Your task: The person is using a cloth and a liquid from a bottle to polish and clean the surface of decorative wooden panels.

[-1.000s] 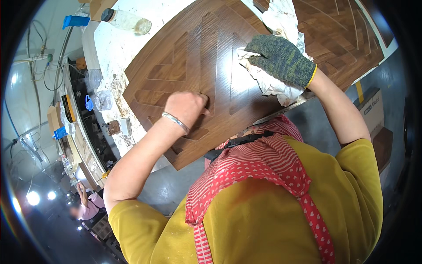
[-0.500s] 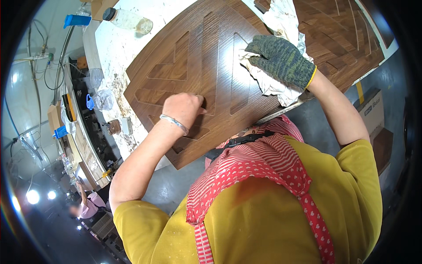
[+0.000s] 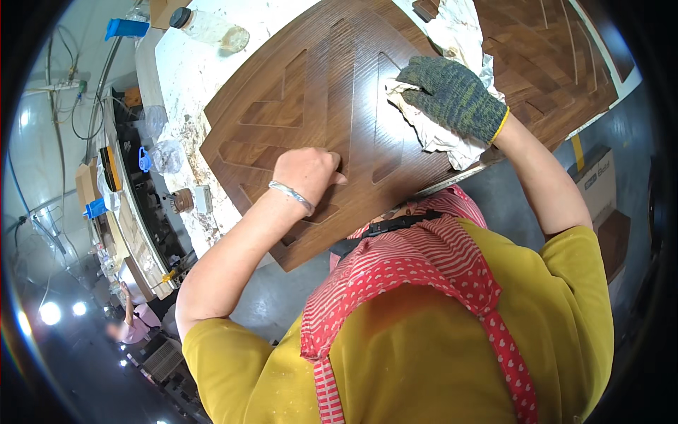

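A dark brown wood-grain panel (image 3: 332, 92) with grooved angular shapes lies before me on a white, stained table (image 3: 187, 92). On its near left part rests my bare left hand (image 3: 304, 173), a bracelet at the wrist. Its fingers are curled closed with the thumb toward the right; whatever they hold, if anything, is hidden. My right hand (image 3: 452, 95) wears a dark green knitted glove with a yellow cuff. It grips a crumpled white cloth (image 3: 431, 134), which touches the panel's right side.
Another brown panel (image 3: 544, 56) lies at the right, with more white cloth (image 3: 455, 28) beside it. A jar with a dark lid (image 3: 212, 32) lies at the far left, near a blue-capped plastic bottle (image 3: 166, 157). Cardboard boxes (image 3: 597, 187) stand right. Another person (image 3: 141, 321) is far left.
My left hand has slid a little to the right across the panel, still closed. The gloved right hand and its cloth have hardly moved.
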A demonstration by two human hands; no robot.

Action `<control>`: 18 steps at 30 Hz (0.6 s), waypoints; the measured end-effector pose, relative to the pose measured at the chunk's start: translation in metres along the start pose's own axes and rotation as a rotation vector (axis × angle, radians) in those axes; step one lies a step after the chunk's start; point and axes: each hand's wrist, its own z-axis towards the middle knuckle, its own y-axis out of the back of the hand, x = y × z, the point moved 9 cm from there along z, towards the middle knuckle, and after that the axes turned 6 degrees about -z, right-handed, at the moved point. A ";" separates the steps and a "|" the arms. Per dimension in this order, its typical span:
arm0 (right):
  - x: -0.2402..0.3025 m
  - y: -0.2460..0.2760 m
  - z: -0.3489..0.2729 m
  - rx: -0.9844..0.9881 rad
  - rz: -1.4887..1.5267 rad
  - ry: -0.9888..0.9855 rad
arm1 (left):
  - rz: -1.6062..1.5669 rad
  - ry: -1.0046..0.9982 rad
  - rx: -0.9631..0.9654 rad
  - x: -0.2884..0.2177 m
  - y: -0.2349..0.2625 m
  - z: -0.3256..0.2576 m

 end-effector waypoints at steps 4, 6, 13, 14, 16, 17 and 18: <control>-0.005 -0.005 -0.002 -0.038 -0.021 0.030 | 0.034 0.069 0.052 0.016 0.002 -0.004; -0.003 -0.004 0.000 -0.004 -0.028 0.007 | 0.045 0.042 0.018 0.005 0.000 -0.001; 0.003 0.003 -0.001 -0.036 0.022 0.006 | 0.062 0.109 0.078 0.015 -0.002 -0.001; 0.003 0.000 0.000 0.007 0.015 -0.003 | 0.079 0.075 0.058 0.006 0.000 0.001; 0.002 -0.003 -0.001 0.051 0.009 -0.007 | 0.067 0.065 0.067 0.002 0.000 -0.001; 0.002 0.001 -0.005 0.025 0.022 0.022 | 0.066 0.063 0.065 0.006 0.001 -0.003; 0.003 0.003 -0.007 0.001 0.037 0.049 | 0.102 0.101 0.073 0.020 0.000 -0.007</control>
